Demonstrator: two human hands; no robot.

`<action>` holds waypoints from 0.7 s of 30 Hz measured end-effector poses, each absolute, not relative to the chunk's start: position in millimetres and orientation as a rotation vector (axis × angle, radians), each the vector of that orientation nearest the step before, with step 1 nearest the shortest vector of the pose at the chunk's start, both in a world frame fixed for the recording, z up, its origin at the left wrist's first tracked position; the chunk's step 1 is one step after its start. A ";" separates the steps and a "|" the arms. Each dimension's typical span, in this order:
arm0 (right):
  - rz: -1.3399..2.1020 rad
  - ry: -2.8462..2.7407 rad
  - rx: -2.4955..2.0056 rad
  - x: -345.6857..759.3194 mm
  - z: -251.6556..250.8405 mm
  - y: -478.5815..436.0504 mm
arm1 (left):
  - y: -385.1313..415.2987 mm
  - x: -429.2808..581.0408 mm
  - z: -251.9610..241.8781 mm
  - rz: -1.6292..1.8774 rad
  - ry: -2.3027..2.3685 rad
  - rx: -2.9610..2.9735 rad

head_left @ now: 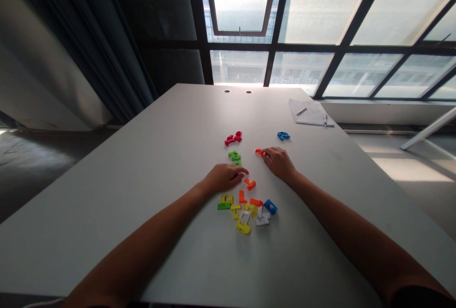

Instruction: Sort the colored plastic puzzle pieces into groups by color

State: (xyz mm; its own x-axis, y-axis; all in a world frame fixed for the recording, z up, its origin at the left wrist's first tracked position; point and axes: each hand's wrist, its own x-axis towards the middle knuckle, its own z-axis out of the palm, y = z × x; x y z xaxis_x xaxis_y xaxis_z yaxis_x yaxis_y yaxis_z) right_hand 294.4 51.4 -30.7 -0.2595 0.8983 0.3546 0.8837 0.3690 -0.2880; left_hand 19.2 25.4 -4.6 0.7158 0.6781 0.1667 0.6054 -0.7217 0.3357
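The left hand (224,178) lies palm down on the grey table (142,194), its fingers pressed together and holding nothing. Its fingertips rest just beside an orange L-shaped piece (250,184). Nearer the viewer, a loose pile of plastic letter-shaped pieces (245,213) in yellow, green, orange, white and blue lies below both hands. Farther out, a red cluster of pieces (233,139) sits just above a green cluster of pieces (234,157). The right hand (280,163) also lies palm down, fingers together, touching a small orange piece (260,152); whether they pinch it cannot be determined from this view. Beyond the right hand lies a blue piece (283,135). Toward the far right corner, sheets of paper (309,113) lie under a pen (301,111), with a second pen (325,119) at their near edge.
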 end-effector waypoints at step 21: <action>0.037 -2.357 -1.564 288.3 -33.5 49.9 | 24.0 20.4 -1.8 0.418 1.043 2.648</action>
State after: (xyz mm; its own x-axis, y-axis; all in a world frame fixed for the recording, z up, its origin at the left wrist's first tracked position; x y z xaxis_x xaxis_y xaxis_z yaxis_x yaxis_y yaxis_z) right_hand 288.3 49.9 -33.5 -0.3548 0.9030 0.2422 0.8950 0.4029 -0.1913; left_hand 20.4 24.0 -1.8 0.7001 0.6940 0.1679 0.6178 -0.7067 0.3449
